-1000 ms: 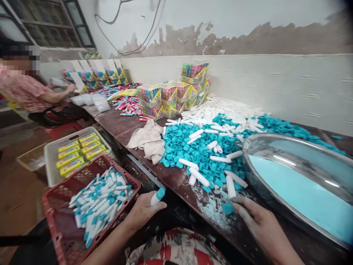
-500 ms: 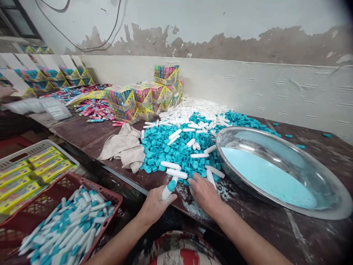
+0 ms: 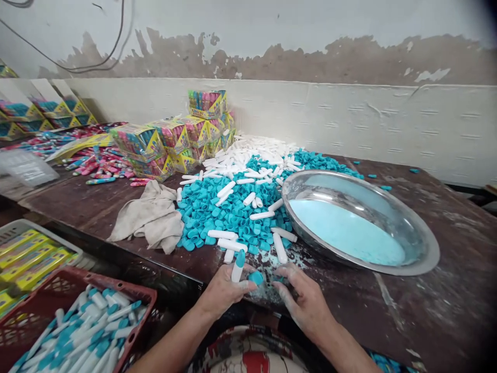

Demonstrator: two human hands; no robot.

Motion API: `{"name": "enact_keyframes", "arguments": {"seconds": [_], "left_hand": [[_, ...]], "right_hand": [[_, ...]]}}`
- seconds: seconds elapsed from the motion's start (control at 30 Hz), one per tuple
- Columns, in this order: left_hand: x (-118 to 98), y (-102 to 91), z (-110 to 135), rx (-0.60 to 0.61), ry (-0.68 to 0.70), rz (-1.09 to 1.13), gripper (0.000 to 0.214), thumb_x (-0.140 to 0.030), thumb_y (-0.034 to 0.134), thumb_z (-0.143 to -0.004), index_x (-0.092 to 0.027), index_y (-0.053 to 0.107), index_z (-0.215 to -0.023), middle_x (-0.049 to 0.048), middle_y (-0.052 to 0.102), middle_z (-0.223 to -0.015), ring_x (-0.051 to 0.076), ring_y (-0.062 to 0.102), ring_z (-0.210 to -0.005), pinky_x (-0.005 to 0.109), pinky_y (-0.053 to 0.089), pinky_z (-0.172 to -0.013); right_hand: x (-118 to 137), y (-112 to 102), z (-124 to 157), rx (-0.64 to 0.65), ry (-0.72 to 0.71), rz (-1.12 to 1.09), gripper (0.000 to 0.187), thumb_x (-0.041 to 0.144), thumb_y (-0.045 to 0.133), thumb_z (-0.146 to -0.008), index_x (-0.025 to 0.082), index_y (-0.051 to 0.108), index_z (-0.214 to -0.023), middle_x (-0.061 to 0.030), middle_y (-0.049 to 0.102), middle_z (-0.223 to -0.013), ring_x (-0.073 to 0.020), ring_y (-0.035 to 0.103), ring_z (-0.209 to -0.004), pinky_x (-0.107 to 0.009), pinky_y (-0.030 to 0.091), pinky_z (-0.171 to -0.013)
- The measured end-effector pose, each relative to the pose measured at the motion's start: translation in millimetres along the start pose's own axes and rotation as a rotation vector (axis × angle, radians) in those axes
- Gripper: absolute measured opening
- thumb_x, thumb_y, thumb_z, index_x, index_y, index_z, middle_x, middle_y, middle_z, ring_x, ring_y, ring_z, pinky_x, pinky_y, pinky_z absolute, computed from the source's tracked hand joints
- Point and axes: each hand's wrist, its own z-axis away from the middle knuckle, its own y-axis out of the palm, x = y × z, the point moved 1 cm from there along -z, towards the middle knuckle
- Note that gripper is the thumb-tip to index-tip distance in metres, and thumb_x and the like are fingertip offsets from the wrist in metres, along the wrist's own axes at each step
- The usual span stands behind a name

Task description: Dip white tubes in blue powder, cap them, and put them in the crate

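Dark brown tabletop (image 3: 458,264), powder-dusted; peeling wall (image 3: 291,65) behind. White tube with teal cap (image 3: 236,273) pinched in left hand (image 3: 220,291) at table's near edge, capped end up, long axis near vertical, slight right lean. Right hand (image 3: 307,299): thumb and fingers parted. Smooth oval metal basin (image 3: 427,254) holds pale-blue powder (image 3: 345,233).

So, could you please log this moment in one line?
left hand: holding blue-tipped white tube | right hand: near round blue piece, grip unclear | table: blue caps, steel basin
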Motion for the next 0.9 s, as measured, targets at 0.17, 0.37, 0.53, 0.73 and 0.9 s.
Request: {"name": "enact_keyframes", "arguments": {"seconds": [0.17,0.37,0.53,0.73,0.9], "left_hand": [[-5.4,-4.1,-0.3,-0.096,0.121,-0.411,0.028,-0.036,0.06,-0.067,-0.013,0.06,-0.083,-0.0048,0.043,-0.055,0.009,0.036,-0.051,0.02,0.028,-0.05],[-17.9,-6.2,-11.6,-0.133,0.108,-0.942,0.013,-0.026,0.054,-0.071,-0.015,0.061,-0.071,-0.0011,0.054,-0.063,0.013,0.046,-0.06,0.021,0.03,-0.056],[-24.7,-6.5,-5.8,-0.133,0.17,-0.907,0.02,-0.03,0.054,-0.073,-0.017,0.063,-0.085,-0.0008,0.059,-0.072,0.015,0.049,-0.067,0.021,0.033,-0.062],[-22.6,15.1,1.3,-0.036,0.152,-0.657,0.03,-0.039,0.055,-0.072,-0.013,0.064,-0.084,-0.0008,0.056,-0.067,0.014,0.047,-0.064,0.021,0.034,-0.059],[-21.3,39.1,-8.4,0.019,0.22,-0.554,0.024,-0.035,0.053,-0.073,-0.012,0.061,-0.075,-0.0023,0.051,-0.059,0.012,0.041,-0.059,0.021,0.031,-0.055]], "right_hand": [[-22.0,-29.0,9.4,0.004,0.215,0.11,0.021,0.022,0.037,-0.088,0.019,0.058,-0.09,-0.0069,0.059,-0.087,-0.0176,0.057,-0.081,-0.028,0.047,-0.073],[-25.3,-16.9,-1.7,0.308,0.344,0.32,0.022,0.022,0.045,-0.085,0.017,0.062,-0.097,-0.0085,0.056,-0.089,-0.0206,0.057,-0.081,-0.03,0.045,-0.072],[-16.5,-0.8,-9.7,0.362,0.352,0.36,0.013,0.019,0.053,-0.079,0.018,0.061,-0.089,-0.008,0.053,-0.094,-0.0208,0.055,-0.082,-0.029,0.043,-0.07],[-31.5,4.0,1.7,0.051,0.513,-0.25,0.015,0.028,0.056,-0.075,0.019,0.048,-0.066,0.003,0.049,-0.061,-0.0137,0.05,-0.06,-0.025,0.041,-0.059],[-20.0,6.3,5.2,-0.01,0.54,-0.617,0.029,0.035,0.059,-0.073,0.019,0.051,-0.096,-0.0002,0.06,-0.079,-0.0149,0.055,-0.069,-0.026,0.044,-0.064]]}}
